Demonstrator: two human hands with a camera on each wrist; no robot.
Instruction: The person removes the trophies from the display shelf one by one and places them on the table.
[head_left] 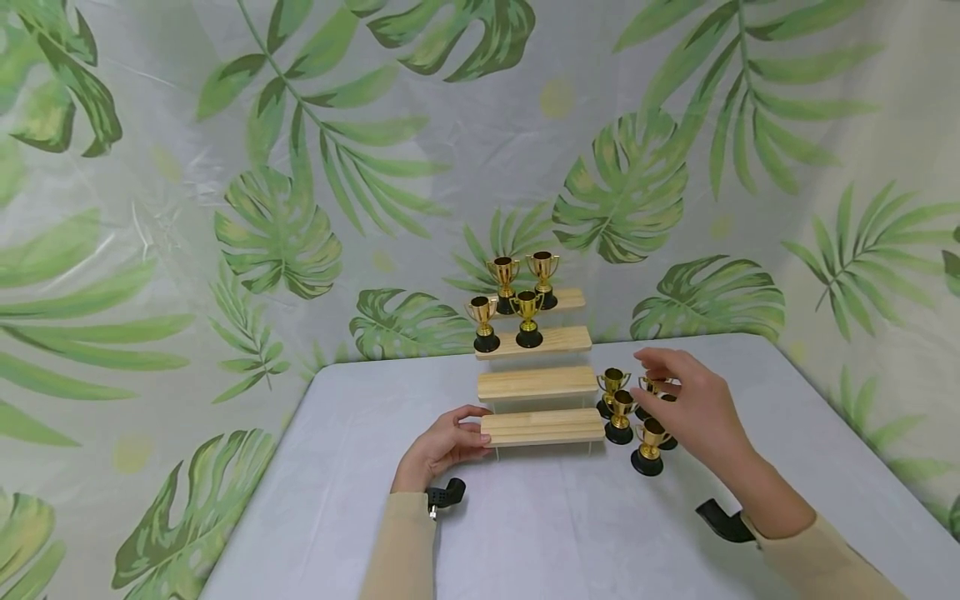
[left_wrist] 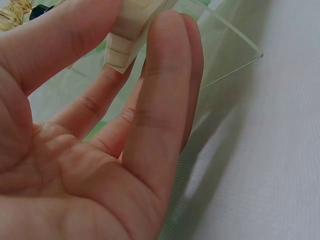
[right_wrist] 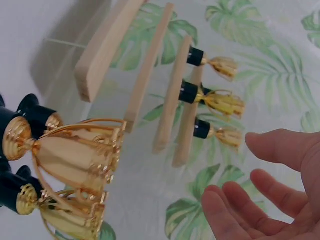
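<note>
My left hand [head_left: 442,446] grips the lowest wooden step [head_left: 543,426] of the display stand, steadying it, while my right hand [head_left: 693,408] hovers open-fingered over the trophies [head_left: 630,415] clustered on the desk [head_left: 570,525] beside it.

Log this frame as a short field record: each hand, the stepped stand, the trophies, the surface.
left hand: holds the left end of the lowest wooden step, fingers curled round it
right hand: open, over the trophies on the table, gripping none
stand: four wooden steps on clear supports
trophies on stand: four gold cups, two on each of the two upper steps
lower steps: bare
surface: white table
</note>
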